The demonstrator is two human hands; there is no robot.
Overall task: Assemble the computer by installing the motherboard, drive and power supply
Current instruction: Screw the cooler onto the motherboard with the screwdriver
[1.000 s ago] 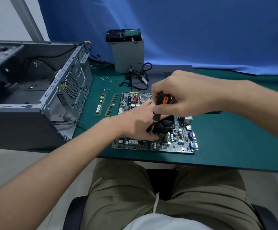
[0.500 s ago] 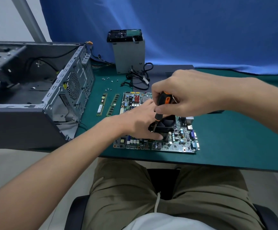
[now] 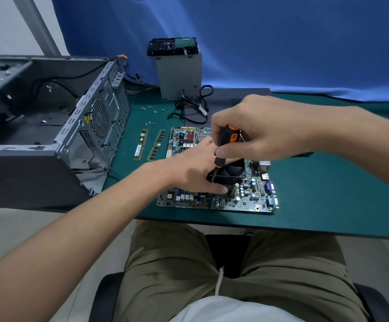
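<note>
Motherboard (image 3: 249,196) prep is, as I read it, the step you are on: the board lies flat on the green mat (image 3: 328,182) near the table's front edge, to the right of the case (image 3: 26,177) and not yet inside it. Starting at your left, that case lies on its side with its open side up. Just beside it two memory sticks (image 3: 139,147) lie on the mat, and behind them the power supply (image 3: 178,75) stands with the drive (image 3: 172,45) on top, both uninstalled. Your left hand (image 3: 189,173) clasps the cooler fan (image 3: 232,173), thumb along its near edge and fingers over the far side, steadying it. Your right hand (image 3: 265,129) is wrapped firmly round the screwdriver (image 3: 228,138), whose shaft angles down to the cooler's left corner; the tip is hidden. The next move likely calls for holding the shaft square to the screw and pressing lightly, so the tip cannot skid onto nearby components, then turning to the other corners.
</note>
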